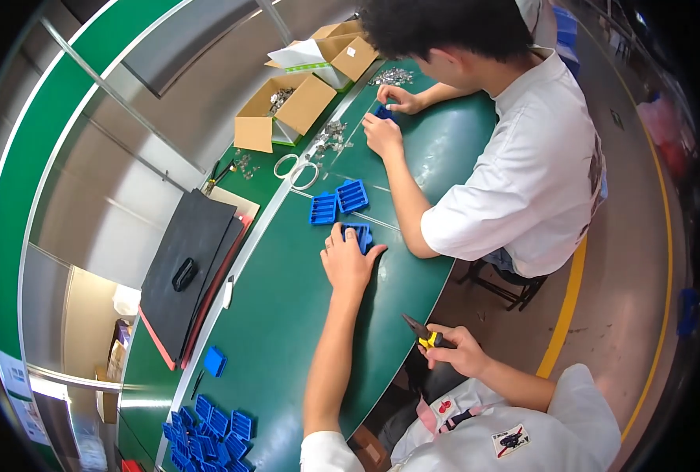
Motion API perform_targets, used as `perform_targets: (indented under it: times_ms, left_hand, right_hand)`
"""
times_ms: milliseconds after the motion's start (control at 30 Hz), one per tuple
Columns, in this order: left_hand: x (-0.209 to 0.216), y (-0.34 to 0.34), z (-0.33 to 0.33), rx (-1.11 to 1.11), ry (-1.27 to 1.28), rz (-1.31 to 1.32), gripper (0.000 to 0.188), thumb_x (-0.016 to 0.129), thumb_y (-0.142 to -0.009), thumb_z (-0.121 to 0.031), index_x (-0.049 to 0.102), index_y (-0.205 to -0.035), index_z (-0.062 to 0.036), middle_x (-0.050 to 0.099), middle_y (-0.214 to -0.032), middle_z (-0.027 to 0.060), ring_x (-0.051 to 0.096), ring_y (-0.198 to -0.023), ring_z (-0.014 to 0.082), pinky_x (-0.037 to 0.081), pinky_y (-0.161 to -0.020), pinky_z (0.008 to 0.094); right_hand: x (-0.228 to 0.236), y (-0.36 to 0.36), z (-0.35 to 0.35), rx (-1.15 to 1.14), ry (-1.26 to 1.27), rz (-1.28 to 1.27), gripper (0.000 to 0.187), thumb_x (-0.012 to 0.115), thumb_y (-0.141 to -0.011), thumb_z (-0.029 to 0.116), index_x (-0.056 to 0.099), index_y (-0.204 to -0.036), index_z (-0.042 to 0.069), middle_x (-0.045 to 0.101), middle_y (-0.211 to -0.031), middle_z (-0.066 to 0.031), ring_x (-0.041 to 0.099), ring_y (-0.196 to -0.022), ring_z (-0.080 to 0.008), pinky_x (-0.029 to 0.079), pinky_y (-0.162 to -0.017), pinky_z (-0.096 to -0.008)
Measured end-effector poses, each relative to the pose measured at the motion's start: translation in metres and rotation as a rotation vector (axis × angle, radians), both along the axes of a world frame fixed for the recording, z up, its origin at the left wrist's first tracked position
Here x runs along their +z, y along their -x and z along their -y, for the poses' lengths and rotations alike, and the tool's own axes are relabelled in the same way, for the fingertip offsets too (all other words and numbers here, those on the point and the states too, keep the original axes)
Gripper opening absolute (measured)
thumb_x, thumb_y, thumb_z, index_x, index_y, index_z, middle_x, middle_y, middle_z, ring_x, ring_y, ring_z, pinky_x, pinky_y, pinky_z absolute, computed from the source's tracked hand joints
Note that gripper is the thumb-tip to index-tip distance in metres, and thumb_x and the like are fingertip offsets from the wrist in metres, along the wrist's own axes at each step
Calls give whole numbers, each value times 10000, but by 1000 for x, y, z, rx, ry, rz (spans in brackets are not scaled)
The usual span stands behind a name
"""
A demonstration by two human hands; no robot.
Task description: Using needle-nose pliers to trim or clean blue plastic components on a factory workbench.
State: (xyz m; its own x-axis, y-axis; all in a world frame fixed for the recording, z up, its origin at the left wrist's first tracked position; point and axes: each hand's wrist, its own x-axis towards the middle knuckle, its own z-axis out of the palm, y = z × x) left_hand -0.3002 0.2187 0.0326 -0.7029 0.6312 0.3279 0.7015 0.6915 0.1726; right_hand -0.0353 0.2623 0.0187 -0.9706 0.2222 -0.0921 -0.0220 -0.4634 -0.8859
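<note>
Running past the person's front, the green table (287, 307) lies under the left hand (346, 261), which is bent over a blue tray (364, 234); whether it clamps the tray or merely rests there, I cannot tell. The right hand (464, 355), out beyond the table's edge, is closed around the pliers (426, 335). Their long axis slants forward and left, nose toward the table; the tray lies ahead and leftward, well apart, with the left hand nearer. Fingers hide part of the tray, and whether the plier tips meet is hard to make out.
</note>
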Motion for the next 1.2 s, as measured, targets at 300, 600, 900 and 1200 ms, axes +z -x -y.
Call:
perform_targets:
  times_ms: [300,600,900,1200]
  left_hand:
    - [60,-13,133,-75,-830,480,532,575,-675,109,541,-1194,-2,574,-1084,143,610,-1020,241,521,-878,366]
    - [129,-43,246,-34,-931,88,372,728,-652,103,687,-1008,3,646,-979,143,661,-923,283,529,-820,357]
    - [133,-40,262,-71,-875,-29,325,701,-644,132,681,-958,53,705,-977,216,685,-985,373,537,-884,398]
    - [125,-38,264,-77,-815,-100,305,727,-687,103,680,-984,56,701,-1000,219,677,-991,388,515,-914,441]
  right_hand:
    - [28,55,16,170,32,-157,169,619,-871,48,627,-1010,-48,623,-972,-72,660,-872,-174,482,-789,-275]
    - [86,133,85,470,-107,-225,269,600,-869,-5,601,-1120,-99,624,-1047,-122,656,-945,-196,515,-824,-298]
    - [92,145,112,454,-293,-253,126,613,-870,39,699,-904,-46,636,-1037,-122,643,-915,-198,508,-807,-300]
    - [93,144,110,460,-354,-239,120,616,-879,56,686,-904,-39,642,-1015,-109,641,-879,-165,506,-769,-273]
